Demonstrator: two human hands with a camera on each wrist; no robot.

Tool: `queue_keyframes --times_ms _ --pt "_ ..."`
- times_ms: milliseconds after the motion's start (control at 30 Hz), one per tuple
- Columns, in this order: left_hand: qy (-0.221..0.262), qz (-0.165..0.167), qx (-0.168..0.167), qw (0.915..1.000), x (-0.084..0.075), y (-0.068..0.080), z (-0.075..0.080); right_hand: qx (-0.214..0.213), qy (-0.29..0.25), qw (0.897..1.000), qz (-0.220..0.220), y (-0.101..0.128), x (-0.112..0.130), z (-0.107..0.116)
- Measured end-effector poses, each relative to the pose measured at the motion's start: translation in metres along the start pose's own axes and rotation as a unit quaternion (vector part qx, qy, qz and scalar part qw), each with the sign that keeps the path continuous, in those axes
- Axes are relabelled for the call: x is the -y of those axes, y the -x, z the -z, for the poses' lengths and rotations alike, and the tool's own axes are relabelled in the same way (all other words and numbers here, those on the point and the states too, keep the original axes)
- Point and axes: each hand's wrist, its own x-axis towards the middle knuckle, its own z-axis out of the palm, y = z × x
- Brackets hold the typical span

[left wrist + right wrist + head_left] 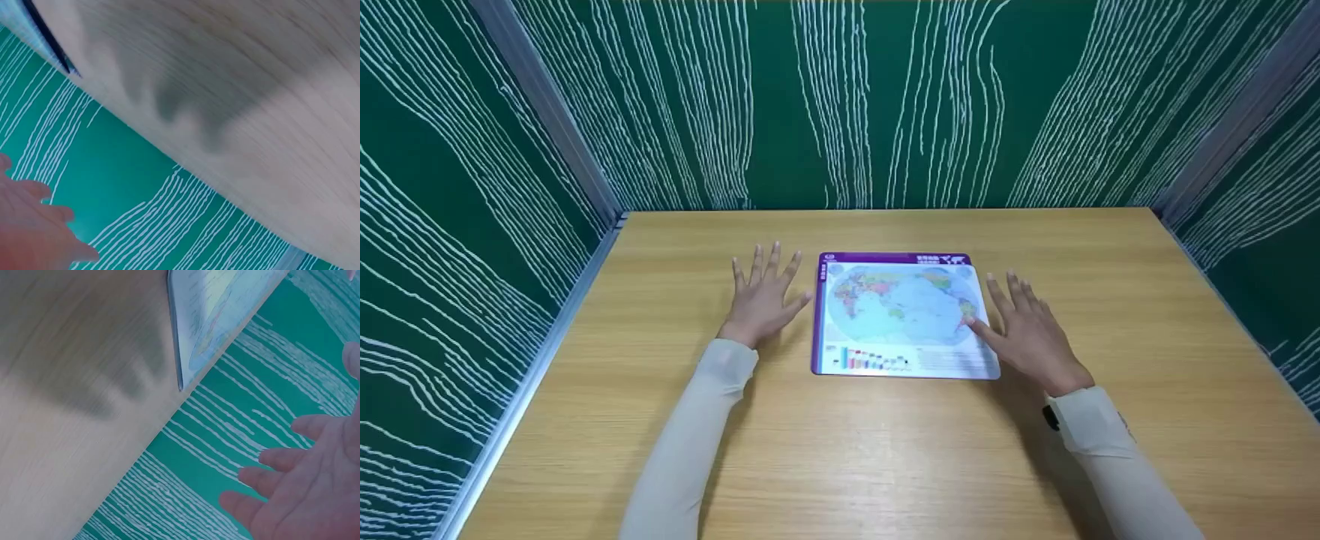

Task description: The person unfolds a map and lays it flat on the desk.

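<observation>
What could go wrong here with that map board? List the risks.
The map board lies flat on the wooden table, leaving little edge to catch, so fingertips may slide off it. Only the right hand reaches its edge; the left hand is off to the side, so a one-sided push could skew the board.

Place: looking like a staged recording booth rather than a lived-in room.
Walls: green panels (885, 97) with white wavy lines are closing in on three sides.
Frame: metal corner strips (547, 112) are joining the panels.
Surface: a light wooden table (885, 465) is filling the floor of the booth.
</observation>
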Motion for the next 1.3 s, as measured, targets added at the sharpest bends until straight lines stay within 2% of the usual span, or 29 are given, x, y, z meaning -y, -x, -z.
queue_keyframes --times_ms 200,367,800,1000,1300 --pt "0.015 -0.03 0.031 0.999 0.0 -0.005 -0.009 0.047 -0.005 0.999 0.001 0.005 0.005 -0.009" --pt "0.011 -0.047 0.056 0.9972 -0.001 -0.009 -0.016 0.057 0.003 0.998 0.027 0.01 0.008 -0.019" --pt "0.015 -0.044 0.144 0.9884 -0.009 -0.027 -0.024 0.081 0.014 0.992 0.096 0.024 0.022 -0.041" --pt "0.009 -0.047 0.168 0.9847 -0.012 -0.033 -0.026 0.088 0.021 0.991 0.096 0.025 0.026 -0.046" --pt "-0.012 -0.051 0.195 0.9794 -0.013 -0.033 -0.027 0.095 0.048 0.99 0.091 0.026 0.028 -0.051"
